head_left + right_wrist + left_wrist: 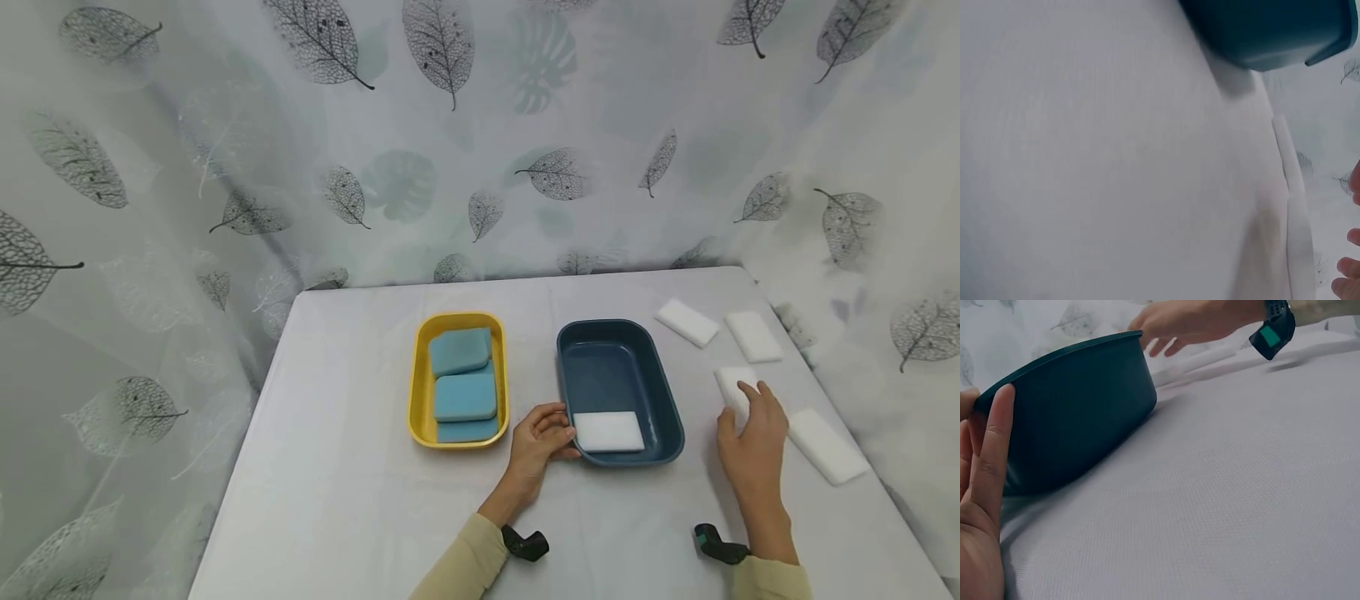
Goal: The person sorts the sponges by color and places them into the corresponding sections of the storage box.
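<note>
A dark blue tray (613, 367) stands right of centre on the table, with one white sponge (608, 432) lying in its near end. My left hand (538, 442) pinches the tray's near left rim, thumb over the edge and fingers against the outer wall, as the left wrist view shows on the tray's side (1079, 412). Over another white sponge (731, 385) to the right, my right hand (756, 446) reaches with fingers spread and nothing between them. The right wrist view catches only its fingertips (1349, 267) at the edge. Part of that sponge is hidden behind the hand.
Left of the blue tray stands a yellow tray (412, 400) holding several blue sponges (465, 398). More white sponges lie near the table's right edge: one at the back (687, 322), one beside it (753, 337), and one nearer (827, 446). A leaf-patterned curtain (480, 150) hangs behind.
</note>
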### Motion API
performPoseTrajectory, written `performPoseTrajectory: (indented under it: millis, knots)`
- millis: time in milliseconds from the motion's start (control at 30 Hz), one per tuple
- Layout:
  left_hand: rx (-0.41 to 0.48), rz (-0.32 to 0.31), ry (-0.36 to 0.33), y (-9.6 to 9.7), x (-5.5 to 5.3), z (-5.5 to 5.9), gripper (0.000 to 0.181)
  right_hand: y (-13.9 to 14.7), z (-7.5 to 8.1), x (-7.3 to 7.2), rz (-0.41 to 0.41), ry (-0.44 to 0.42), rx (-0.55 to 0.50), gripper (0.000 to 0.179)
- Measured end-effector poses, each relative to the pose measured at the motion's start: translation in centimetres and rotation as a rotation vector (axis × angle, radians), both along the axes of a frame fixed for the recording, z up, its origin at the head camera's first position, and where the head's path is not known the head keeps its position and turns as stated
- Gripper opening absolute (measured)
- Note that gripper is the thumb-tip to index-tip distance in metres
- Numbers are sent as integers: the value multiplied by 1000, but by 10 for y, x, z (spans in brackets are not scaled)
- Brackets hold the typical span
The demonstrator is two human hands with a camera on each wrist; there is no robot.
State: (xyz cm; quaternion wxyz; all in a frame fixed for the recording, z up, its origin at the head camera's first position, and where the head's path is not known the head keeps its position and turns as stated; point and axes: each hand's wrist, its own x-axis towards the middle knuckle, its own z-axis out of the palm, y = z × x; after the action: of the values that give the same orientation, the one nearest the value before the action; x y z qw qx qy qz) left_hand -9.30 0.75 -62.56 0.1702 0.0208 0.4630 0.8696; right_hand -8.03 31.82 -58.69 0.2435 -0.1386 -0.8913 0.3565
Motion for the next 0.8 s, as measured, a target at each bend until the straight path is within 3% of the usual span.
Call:
performPoseTrajectory:
  millis: [200,300,500,800]
  knots:
    - [-15,1,2,2,3,0,51,12,-7,1,-34,-208,71,51]
    - [-19,0,12,2,3,0,51,15,-9,0,-35,-267,115,53]
    - [-19,-2,25,3,0,0,50,21,-11,-2,-10,-275,181,52]
    - [-39,11,10,2,-3,1,48,25,-13,2,37,-305,149,55]
